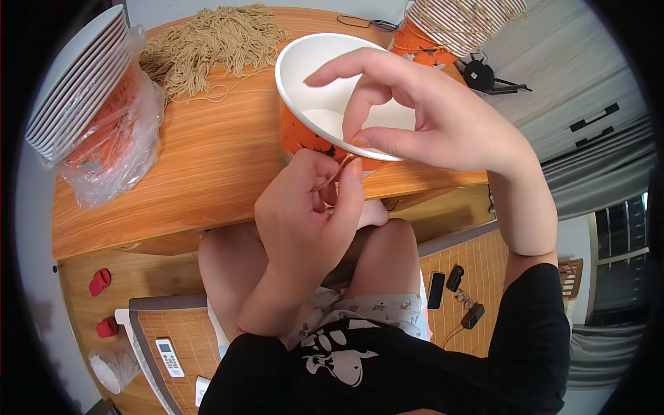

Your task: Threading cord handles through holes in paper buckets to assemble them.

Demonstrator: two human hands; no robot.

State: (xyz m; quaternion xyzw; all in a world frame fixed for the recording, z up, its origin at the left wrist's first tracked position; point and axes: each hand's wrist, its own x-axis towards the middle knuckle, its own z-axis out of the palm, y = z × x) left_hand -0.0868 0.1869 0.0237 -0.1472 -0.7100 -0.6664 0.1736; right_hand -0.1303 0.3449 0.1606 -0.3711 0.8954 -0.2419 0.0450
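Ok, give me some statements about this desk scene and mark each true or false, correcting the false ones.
1. The left hand pinches a thin cord, with the right hand at the bucket. True.
2. The bucket is plain blue outside. False: it is orange with dark markings and a white rim.
3. A pile of tan cords lies on the desk. True.
4. The right hand is balled into a fist. False: one of its fingers reaches out over the bucket.

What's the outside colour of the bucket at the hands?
The bucket wall is orange with dark print; head view.
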